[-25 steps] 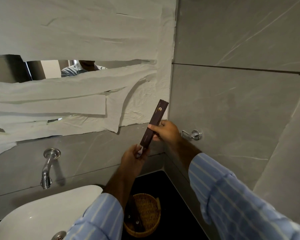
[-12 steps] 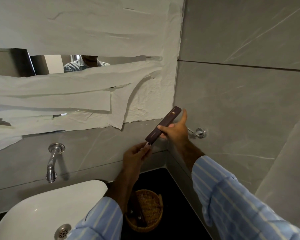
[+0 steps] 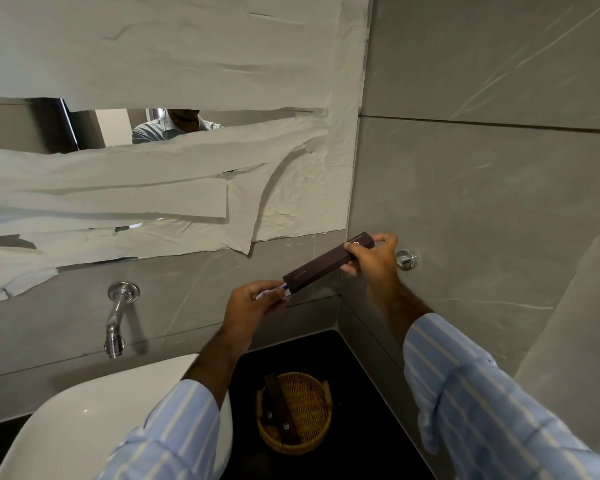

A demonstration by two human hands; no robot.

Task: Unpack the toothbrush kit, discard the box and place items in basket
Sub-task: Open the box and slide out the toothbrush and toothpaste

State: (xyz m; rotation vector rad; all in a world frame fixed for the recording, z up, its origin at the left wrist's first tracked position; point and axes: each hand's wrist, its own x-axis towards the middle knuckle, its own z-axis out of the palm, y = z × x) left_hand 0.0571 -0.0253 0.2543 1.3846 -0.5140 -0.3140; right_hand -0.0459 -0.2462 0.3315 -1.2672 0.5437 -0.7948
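Box tipped flatter as the toothbrush slides out

Since a second ago, the dark box (image 3: 328, 262) has swung from steep to nearly level. Right hand (image 3: 371, 258) fingers are clamped on its far end; left hand (image 3: 253, 303) fingers pinch the white toothbrush (image 3: 274, 292) emerging from the near end. Below both hands, the wicker basket (image 3: 312, 441) sits on the black counter (image 3: 361, 393), holding dark boxes.

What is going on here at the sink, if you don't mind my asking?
A person is unpacking a toothbrush kit. The right hand holds a slim dark brown box near its far end, while the left hand pulls a white and blue item out of its open near end. Below, a wicker basket on the black counter already holds two similar dark boxes.
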